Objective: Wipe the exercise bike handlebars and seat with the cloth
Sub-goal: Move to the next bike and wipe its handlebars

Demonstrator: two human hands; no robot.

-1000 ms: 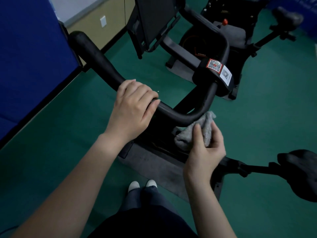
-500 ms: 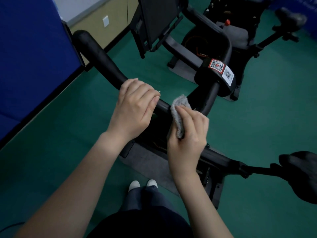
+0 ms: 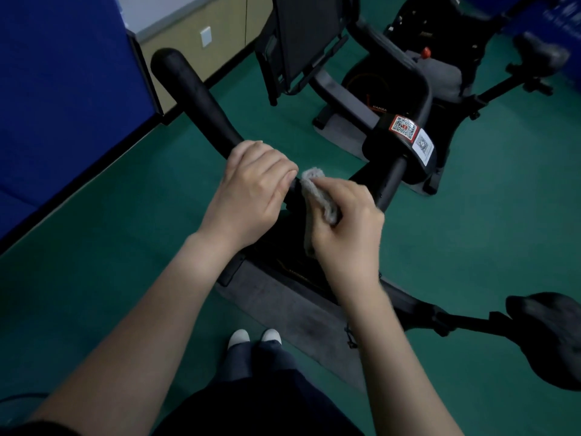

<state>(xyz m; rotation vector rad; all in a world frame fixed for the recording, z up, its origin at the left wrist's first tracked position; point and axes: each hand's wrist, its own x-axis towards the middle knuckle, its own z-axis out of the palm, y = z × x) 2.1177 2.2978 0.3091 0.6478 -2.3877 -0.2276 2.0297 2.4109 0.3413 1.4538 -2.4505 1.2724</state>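
Seemingly soft, limp cloth (image 3: 317, 191), best taken bunched, gripped by curled right hand (image 3: 345, 225) against rigid handlebar (image 3: 195, 92) clasped by left hand (image 3: 251, 193).

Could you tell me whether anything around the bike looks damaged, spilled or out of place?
Nothing stands out. The left hand grips the handlebar, the right hand holds the cloth against it, and the seat looks intact.

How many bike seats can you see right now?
2. The near seat is at the lower right edge; the far seat is at the upper right. Others could be out of frame.
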